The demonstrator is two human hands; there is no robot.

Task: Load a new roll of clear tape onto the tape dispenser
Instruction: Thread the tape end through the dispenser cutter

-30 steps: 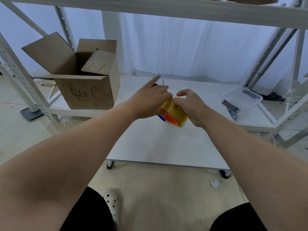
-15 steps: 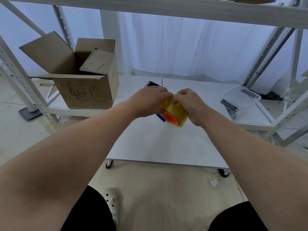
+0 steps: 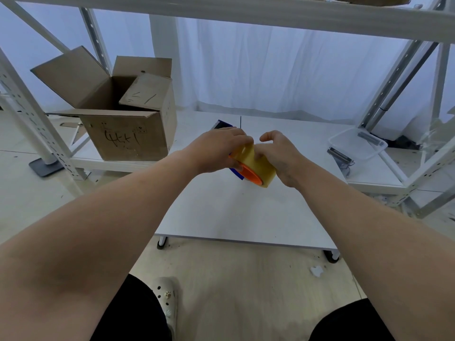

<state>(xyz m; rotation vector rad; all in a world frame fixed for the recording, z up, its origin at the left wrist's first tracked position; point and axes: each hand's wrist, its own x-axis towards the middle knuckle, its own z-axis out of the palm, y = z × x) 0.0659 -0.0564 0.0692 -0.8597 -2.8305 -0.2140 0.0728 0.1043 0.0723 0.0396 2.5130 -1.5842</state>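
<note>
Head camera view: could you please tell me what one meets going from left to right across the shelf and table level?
Open cardboard box → left hand → roll of clear tape → right hand → clear plastic tray.

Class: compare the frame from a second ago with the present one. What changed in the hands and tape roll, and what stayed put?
The left hand folded its raised index finger down over the tape roll. The right hand kept gripping the roll. The cardboard box and clear tray stayed put.

Bright diffuse backlight through curtain (image 3: 270,70), soft shadows, wide-angle edge distortion
</note>
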